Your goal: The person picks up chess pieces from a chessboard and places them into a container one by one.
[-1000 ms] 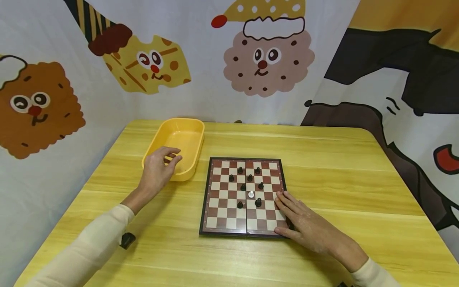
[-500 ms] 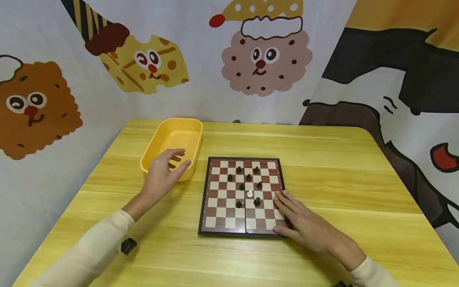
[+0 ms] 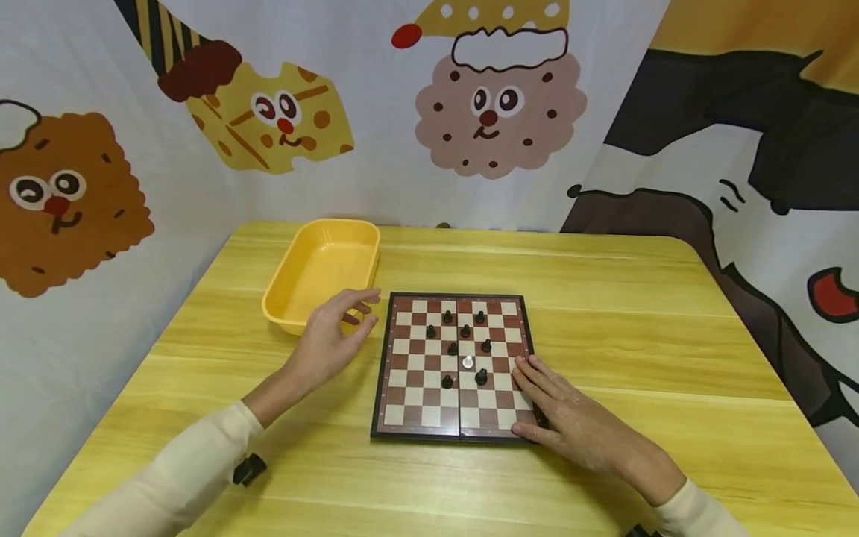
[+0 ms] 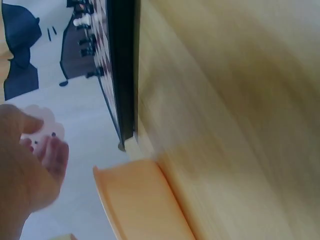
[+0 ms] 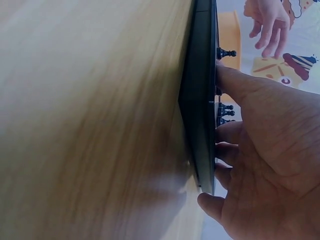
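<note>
A chessboard (image 3: pixel 416 410) with red-brown and white squares lies on the table, a seam down its middle. Several black chess pawns (image 3: pixel 447 382) stand on it around a single white chess piece (image 3: pixel 467 362). My left hand (image 3: pixel 332 335) hovers between the yellow tray and the board's left edge, fingers loosely bent and nothing in them; the left wrist view shows that hand (image 4: pixel 35 165) above the tray's level. Flat fingers of my right hand (image 3: pixel 584 421) rest on the board's right edge. In the right wrist view, the right thumb (image 5: pixel 232 80) lies along the black board rim (image 5: pixel 200 75).
A yellow plastic tray (image 3: pixel 322 276) stands at the back left of the wooden table (image 3: pixel 637 313), with its inner floor bare. Behind the table hangs a white cloth (image 3: pixel 389 112) printed with cartoon biscuits and cheese.
My left hand has moved from over the tray rightward toward the board, its thumb and fingers spreading apart. The right hand and the pieces keep their places.
</note>
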Demonstrator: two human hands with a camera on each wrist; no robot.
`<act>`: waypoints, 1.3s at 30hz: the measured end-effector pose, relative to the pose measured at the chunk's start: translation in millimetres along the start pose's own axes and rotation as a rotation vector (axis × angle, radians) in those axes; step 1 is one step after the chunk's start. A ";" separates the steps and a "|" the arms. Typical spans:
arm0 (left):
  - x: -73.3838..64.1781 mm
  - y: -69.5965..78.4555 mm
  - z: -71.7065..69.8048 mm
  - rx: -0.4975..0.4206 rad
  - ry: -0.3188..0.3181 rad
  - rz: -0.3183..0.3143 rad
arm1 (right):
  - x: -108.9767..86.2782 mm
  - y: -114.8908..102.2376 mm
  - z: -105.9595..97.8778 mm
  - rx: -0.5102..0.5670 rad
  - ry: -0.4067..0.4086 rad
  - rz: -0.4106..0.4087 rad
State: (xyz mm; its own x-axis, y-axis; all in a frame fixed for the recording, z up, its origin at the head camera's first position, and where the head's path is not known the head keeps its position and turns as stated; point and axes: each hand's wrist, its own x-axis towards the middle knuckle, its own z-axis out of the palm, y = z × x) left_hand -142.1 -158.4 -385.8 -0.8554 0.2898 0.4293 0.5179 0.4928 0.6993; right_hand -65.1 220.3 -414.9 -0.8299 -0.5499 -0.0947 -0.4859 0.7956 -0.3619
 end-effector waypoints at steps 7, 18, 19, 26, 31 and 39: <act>-10.5 8.9 19.0 -0.142 -0.179 0.000 | -1.0 -1.0 0.2 0.012 -0.008 -0.001; -16.9 19.3 54.8 -0.175 -0.437 -0.062 | 1.9 -1.5 -2.4 0.001 -0.039 0.008; -17.0 19.5 58.1 -0.174 -0.456 -0.057 | 1.9 -1.4 -2.3 0.002 -0.039 0.008; -18.3 21.8 72.9 -0.091 -0.503 -0.033 | -0.1 -2.4 -1.2 0.014 -0.029 0.002; -18.2 21.9 77.1 -0.053 -0.477 -0.015 | -0.9 -2.5 -0.7 0.024 -0.029 0.005; -16.6 22.1 81.5 -0.023 -0.425 0.009 | 0.4 -1.7 -0.4 0.040 -0.023 0.004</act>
State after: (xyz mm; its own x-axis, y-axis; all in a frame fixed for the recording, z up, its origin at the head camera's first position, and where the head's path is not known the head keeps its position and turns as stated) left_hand -117.3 -85.4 -424.1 -0.7758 0.6091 0.1648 0.5213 0.4715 0.7113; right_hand -64.7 218.9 -414.0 -0.8251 -0.5526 -0.1174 -0.4708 0.7875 -0.3978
